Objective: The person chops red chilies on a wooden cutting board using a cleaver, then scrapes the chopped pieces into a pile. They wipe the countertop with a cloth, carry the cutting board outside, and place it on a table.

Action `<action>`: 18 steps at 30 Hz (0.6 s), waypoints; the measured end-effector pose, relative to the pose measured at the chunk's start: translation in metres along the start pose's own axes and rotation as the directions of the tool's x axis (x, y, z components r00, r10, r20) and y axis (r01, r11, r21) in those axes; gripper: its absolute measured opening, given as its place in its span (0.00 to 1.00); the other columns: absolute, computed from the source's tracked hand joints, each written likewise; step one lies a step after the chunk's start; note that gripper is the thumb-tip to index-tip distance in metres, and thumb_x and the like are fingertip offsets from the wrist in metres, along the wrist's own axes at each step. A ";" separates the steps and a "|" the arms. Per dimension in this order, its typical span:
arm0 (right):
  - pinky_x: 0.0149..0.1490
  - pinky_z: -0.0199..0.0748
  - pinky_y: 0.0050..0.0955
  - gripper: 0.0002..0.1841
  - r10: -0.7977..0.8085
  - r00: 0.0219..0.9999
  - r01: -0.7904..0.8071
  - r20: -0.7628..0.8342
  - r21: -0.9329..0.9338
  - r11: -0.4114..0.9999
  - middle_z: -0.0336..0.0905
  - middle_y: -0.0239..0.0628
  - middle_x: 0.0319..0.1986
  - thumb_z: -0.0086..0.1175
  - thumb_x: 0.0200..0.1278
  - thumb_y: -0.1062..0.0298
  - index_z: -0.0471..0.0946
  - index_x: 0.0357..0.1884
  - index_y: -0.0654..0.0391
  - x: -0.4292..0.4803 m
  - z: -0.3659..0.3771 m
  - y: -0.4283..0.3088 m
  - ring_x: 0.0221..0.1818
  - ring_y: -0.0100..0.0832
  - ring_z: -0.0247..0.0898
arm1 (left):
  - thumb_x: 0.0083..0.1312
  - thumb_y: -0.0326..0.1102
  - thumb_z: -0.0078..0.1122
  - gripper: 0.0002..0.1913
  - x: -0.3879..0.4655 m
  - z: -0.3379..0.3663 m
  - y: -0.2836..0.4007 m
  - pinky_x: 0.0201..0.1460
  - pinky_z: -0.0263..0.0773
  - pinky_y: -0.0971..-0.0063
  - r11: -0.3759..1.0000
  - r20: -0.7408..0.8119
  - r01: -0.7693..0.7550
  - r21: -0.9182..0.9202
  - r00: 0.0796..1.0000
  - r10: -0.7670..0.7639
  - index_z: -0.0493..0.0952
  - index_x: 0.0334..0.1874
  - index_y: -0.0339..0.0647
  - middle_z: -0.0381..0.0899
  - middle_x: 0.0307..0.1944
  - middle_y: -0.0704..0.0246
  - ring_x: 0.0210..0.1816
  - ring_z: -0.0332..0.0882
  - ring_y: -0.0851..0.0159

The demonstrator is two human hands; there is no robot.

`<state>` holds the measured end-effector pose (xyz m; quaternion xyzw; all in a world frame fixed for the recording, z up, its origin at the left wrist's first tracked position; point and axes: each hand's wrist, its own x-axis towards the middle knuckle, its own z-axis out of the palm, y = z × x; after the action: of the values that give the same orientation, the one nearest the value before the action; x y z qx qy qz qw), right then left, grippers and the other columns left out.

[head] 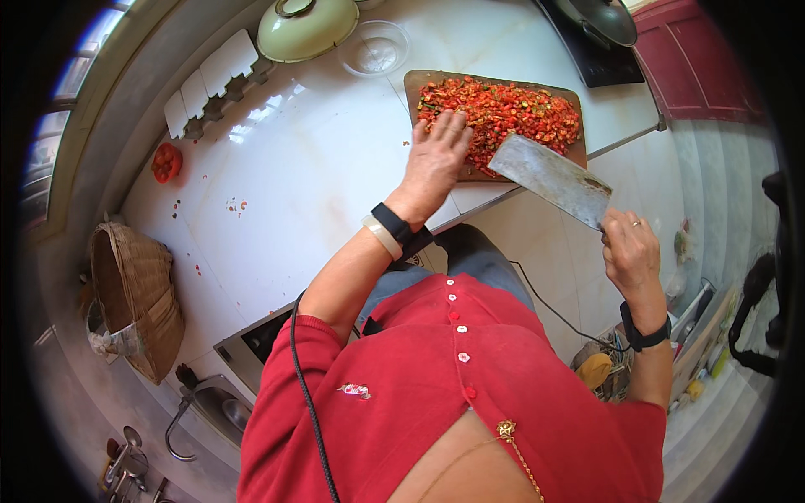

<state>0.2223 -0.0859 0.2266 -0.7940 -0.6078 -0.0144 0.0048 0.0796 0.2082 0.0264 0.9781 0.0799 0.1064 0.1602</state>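
Chopped red chili peppers (503, 110), with some green bits, cover most of a brown wooden cutting board (575, 154) on the counter. My left hand (440, 154) rests at the near left part of the heap, palm down, fingertips touching the peppers, with nothing visible in its grasp. A broad cleaver (550, 179) has its handle in my right hand (632, 248). The far end of its blade lies over the near edge of the peppers, and the rest sticks out past the board and the counter edge.
A clear plastic bowl (375, 50) and a pale green lid (308, 28) stand beyond the board. Left are a small red bowl (166, 162) and a woven basket (141, 295). A black cooktop (607, 66) with a pan (600, 22) is at far right. A cable (553, 305) hangs beside my right arm.
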 end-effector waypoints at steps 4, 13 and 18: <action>0.44 0.74 0.41 0.18 0.143 0.989 -0.142 -0.020 0.045 0.989 0.79 0.41 0.39 0.54 0.43 0.87 0.72 0.40 0.60 -0.010 0.005 -0.006 0.40 0.45 0.76 | 0.58 0.23 0.68 0.12 -0.018 0.012 -0.044 0.52 0.78 0.62 0.931 -0.364 0.227 -0.287 0.873 -0.325 0.86 0.45 0.40 0.84 0.46 0.63 0.51 0.80 0.53; 0.46 0.76 0.45 0.18 0.278 0.960 -0.265 -0.030 0.217 0.939 0.79 0.46 0.39 0.53 0.47 0.85 0.73 0.43 0.60 -0.021 0.024 -0.021 0.41 0.53 0.77 | 0.59 0.26 0.64 0.04 -0.036 0.047 -0.067 0.49 0.80 0.59 0.935 -0.202 0.329 -0.134 0.914 -0.351 0.83 0.36 0.40 0.80 0.38 0.61 0.46 0.80 0.50; 0.51 0.77 0.45 0.18 0.350 0.936 -0.328 -0.028 0.285 0.900 0.80 0.48 0.40 0.54 0.48 0.84 0.74 0.44 0.60 -0.014 0.026 -0.027 0.43 0.54 0.78 | 0.55 0.21 0.59 0.05 -0.053 0.021 -0.068 0.47 0.77 0.59 0.935 -0.106 0.356 0.018 0.930 -0.352 0.78 0.32 0.38 0.79 0.36 0.59 0.44 0.79 0.50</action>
<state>0.1929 -0.0917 0.1999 -0.8779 -0.4556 0.0405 0.1418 0.0247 0.2554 -0.0254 0.9438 0.2646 0.1240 0.1545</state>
